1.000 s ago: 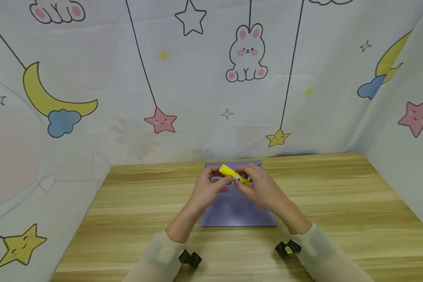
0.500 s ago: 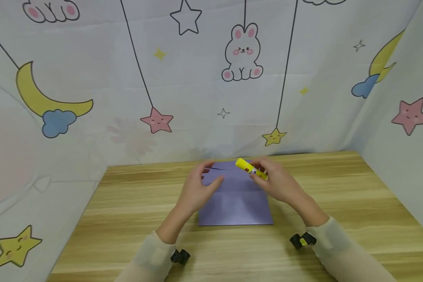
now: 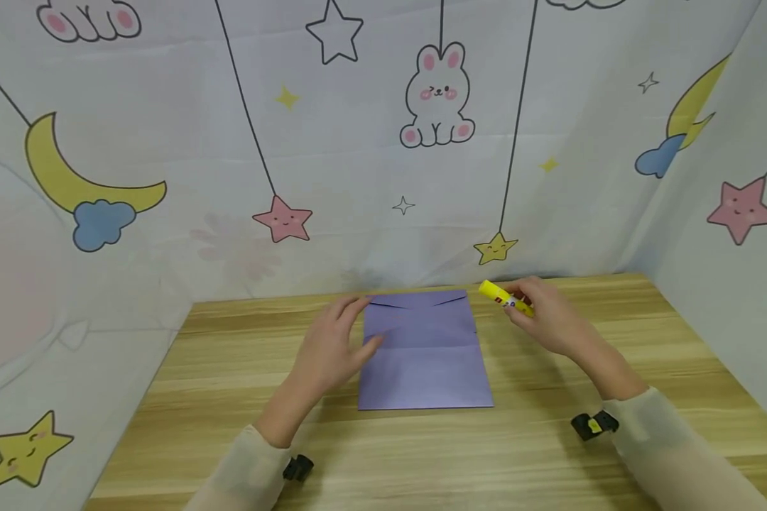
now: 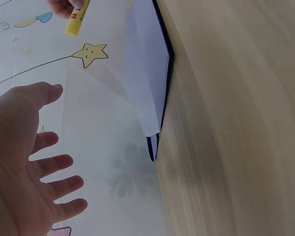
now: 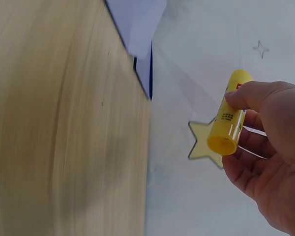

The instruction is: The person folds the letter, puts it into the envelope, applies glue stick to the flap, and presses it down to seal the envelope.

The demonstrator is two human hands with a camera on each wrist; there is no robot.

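My right hand (image 3: 546,319) grips a yellow glue stick (image 3: 506,298) above the table, to the right of a purple envelope (image 3: 425,376). In the right wrist view the glue stick (image 5: 230,115) is pinched between thumb and curled fingers, its round end facing the camera. The envelope lies flat, with a crease across its middle and slits near its far edge. Over the envelope's left side hovers my left hand (image 3: 332,348), fingers spread and holding nothing. The left wrist view shows that hand (image 4: 34,162) with fingers extended, apart from the envelope (image 4: 147,73).
The wooden table (image 3: 243,369) extends on both sides of the envelope. Behind it hangs a white cloth (image 3: 351,156) printed with stars, moons and a rabbit. Each sleeve carries a small black camera mount, such as the right mount (image 3: 594,424).
Both hands were together at the glue stick. The left hand has let go and moved left; the right hand has carried the glue stick to the right, uncovering the envelope.
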